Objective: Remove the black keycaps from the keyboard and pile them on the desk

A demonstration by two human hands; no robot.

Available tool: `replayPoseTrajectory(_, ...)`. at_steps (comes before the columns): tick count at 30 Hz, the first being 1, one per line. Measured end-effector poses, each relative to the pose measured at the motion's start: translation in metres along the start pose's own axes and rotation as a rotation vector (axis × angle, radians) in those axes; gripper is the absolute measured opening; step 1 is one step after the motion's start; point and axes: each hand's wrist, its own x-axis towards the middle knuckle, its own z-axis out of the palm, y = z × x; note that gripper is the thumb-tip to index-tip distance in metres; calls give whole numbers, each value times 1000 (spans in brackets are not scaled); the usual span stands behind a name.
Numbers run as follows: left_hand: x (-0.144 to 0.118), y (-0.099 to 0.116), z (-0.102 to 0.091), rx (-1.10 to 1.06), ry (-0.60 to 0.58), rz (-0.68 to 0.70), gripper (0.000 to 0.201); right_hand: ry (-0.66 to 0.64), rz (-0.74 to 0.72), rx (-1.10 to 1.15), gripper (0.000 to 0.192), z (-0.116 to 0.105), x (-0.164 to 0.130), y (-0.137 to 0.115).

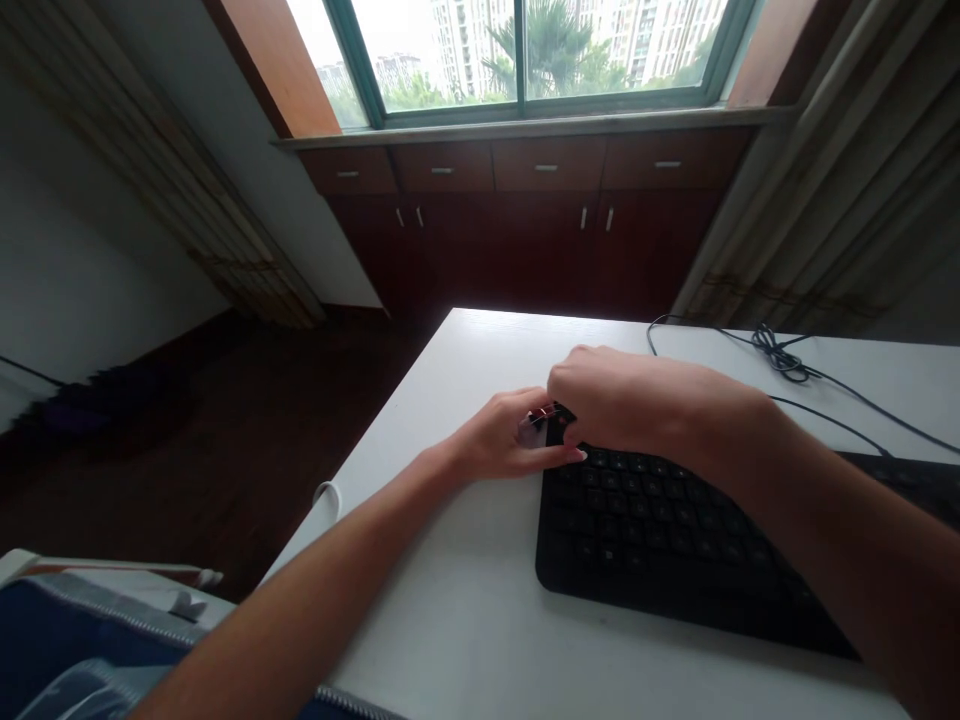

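Note:
A black keyboard lies on the white table, running off toward the right edge. At its far left corner my two hands meet. My left hand curves around a small dark thing with a pale, shiny part and a reddish spot; its thumb stretches along the near side, over the keyboard's corner. Reaching across the keyboard from the right, my right hand is closed, its fingers bent down onto the same small thing. Most of that thing is hidden between the hands, and its kind is unclear.
Black cables lie bundled at the table's far side. A white ring-like item shows at the left table edge. Lower left is a blue zippered bag. Dark red cabinets stand under the window beyond the table.

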Motion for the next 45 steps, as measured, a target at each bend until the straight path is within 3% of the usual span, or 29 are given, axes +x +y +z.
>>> replayPoseTrajectory(7,5,4,18,-205,161,-168,43,82,-65,158,17,17,-4,21)
replayPoseTrajectory(18,10,10,19,244,98,-149,35,34,-114,213,20,22,2,32)
replayPoseTrajectory(21,13,11,26,222,94,-93,24,71,-128,199,19,24,4,31)
replayPoseTrajectory(26,18,10,37,118,185,-103,19,113,-127,169,15,26,2,29)
replayPoseTrajectory(33,15,4,34,152,61,-71,20,128,-181,185,14,26,1,31)
replayPoseTrajectory(45,17,2,34,114,11,-92,22,143,-220,228,13,31,5,40)
